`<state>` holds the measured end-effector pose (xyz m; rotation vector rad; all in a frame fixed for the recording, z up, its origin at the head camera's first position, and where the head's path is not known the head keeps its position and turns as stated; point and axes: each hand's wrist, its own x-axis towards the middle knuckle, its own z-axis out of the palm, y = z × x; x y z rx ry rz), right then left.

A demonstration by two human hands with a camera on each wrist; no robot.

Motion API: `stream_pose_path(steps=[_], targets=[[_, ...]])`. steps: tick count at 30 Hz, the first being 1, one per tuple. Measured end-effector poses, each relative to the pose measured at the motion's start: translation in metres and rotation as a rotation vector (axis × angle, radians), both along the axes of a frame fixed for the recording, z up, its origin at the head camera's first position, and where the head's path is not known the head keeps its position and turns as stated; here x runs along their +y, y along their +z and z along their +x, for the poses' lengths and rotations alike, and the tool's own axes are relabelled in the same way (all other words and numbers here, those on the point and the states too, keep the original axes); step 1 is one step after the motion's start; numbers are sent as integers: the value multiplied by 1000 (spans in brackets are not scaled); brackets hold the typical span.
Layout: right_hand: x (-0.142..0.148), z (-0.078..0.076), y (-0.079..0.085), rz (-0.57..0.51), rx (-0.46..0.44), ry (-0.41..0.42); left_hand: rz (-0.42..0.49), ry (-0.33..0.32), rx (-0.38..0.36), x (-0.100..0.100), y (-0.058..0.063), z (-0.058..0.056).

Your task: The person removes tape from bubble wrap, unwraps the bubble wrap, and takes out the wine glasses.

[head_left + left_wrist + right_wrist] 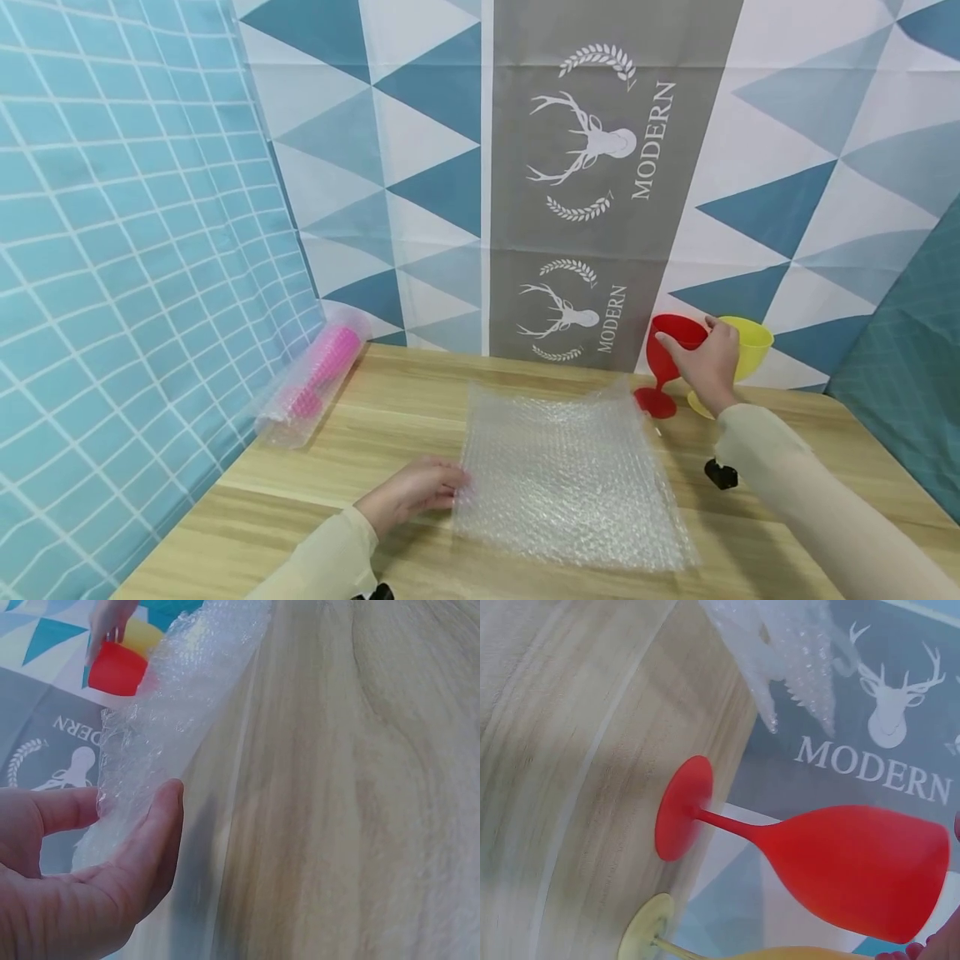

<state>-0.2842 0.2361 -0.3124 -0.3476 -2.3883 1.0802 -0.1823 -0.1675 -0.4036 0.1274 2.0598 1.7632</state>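
Observation:
My left hand (420, 492) pinches the left edge of a clear piece of bubble wrap (562, 475) lying at the middle of the table. In the left wrist view, the wrap (176, 690) runs up between the thumb and fingers. At the back right, my right hand (708, 358) grips the rim of a red plastic goblet (660, 367) from above, thumb on one side and fingers on the other. The goblet (847, 870) is upright, its foot on the tabletop. A yellow goblet (753, 342) stands right beside it, partly hidden by the hand.
At the back left lies a roll of bubble wrap (273, 425) with a pink goblet (326, 367) inside. The wooden table (405, 392) meets a patterned backdrop (427, 208) behind and a blue checked cloth (112, 250) at left. A green cloth (900, 333) hangs at right.

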Motion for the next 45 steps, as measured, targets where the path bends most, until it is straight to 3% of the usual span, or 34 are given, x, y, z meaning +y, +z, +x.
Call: stream_pose_path(steps=[8,21,38,45], targets=[[2,22,6,84,54,0,-13,-19,-3,-2,4,-1],[-1,56,-8,9,125,5,-9,-60,-7,-2,4,0],[-2,96,-42,-30,-193,250,78,-79,-10,-19,4,4],[-11,104,-49,-58,-358,319,96,-45,-13,-25,6,2]])
